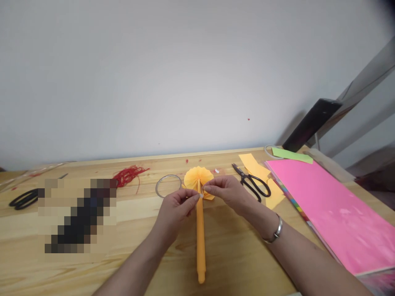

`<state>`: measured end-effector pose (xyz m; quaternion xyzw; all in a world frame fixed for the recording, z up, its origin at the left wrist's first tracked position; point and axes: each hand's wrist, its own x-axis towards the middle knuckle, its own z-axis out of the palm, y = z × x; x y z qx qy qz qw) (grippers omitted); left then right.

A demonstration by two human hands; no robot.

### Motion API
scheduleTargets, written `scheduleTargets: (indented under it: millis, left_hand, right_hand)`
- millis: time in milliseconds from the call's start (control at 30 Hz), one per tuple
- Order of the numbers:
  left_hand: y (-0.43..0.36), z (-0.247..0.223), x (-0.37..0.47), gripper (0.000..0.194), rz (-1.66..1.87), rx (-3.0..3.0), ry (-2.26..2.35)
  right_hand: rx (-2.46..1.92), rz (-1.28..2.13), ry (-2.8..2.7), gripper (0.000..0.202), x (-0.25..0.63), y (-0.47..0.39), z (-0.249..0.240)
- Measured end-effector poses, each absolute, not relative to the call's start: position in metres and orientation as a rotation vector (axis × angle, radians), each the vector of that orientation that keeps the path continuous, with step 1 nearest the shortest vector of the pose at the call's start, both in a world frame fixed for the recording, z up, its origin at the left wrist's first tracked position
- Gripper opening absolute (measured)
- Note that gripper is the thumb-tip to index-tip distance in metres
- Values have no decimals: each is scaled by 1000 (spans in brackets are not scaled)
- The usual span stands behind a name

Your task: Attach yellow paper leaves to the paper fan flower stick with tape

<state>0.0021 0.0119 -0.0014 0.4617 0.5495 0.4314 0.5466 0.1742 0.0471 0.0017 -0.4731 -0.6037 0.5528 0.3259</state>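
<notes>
A rolled orange paper stick [200,238] points toward me, its far end against a pleated orange paper rosette [196,174]. Over that join, my left hand [177,205] is closed in a pinch from the left. My right hand [226,192] pinches from the right, thumb and index finger close together. A tiny whitish piece [201,196] shows between the fingertips at the stick's upper part; its kind cannot be made out. The right wrist wears a silver bracelet.
Black-handled scissors [253,183] lie right of the rosette beside orange paper pieces [253,165]. A pink sheet stack [333,209] covers the right side. Leftward are a metal ring [158,187], red strings [128,176], a blurred-out dark object [82,218] and another black handle [24,199]. A wall stands behind.
</notes>
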Motion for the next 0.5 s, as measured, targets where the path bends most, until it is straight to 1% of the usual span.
scheduleTargets:
  millis: [133, 333, 500]
  left_hand:
    - [12, 1, 4, 22, 1008, 1094, 1327]
    - [12, 1, 7, 24, 1006, 1102, 1329]
    - [13, -3, 3, 21, 1036, 1087, 1301]
  right_hand:
    - [-1268, 1476, -1519, 27, 171, 44, 6]
    - [-1304, 1379, -1530, 19, 167, 41, 11]
    - [-1208, 1354, -1620, 18, 169, 37, 13]
